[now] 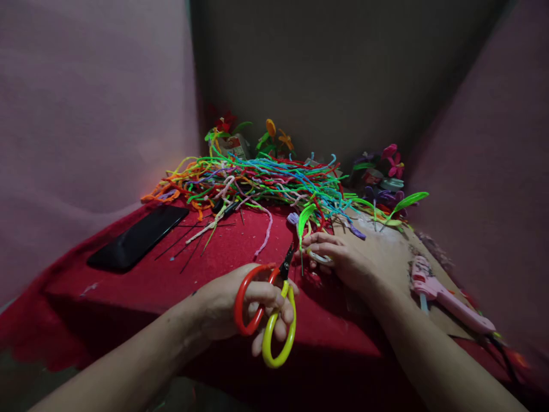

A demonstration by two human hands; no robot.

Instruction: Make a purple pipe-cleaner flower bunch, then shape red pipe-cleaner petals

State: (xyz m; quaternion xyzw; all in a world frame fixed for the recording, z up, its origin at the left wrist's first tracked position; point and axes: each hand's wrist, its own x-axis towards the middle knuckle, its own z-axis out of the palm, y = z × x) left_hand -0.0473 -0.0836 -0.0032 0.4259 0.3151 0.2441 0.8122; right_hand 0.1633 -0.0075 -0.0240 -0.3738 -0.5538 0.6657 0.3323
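Scissors with one red and one yellow loop lie nearest, gripped in the left hand, blades pointing at a green leaf stem pinched in the right hand over the red cloth. Beyond: pink glue gun at right, black phone at left, then the pipe-cleaner pile.

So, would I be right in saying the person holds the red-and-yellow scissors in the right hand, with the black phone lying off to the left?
Not quite. The head view shows the scissors in the left hand, not the right. The right hand is at a green pipe-cleaner leaf. The black phone does lie off to the left.
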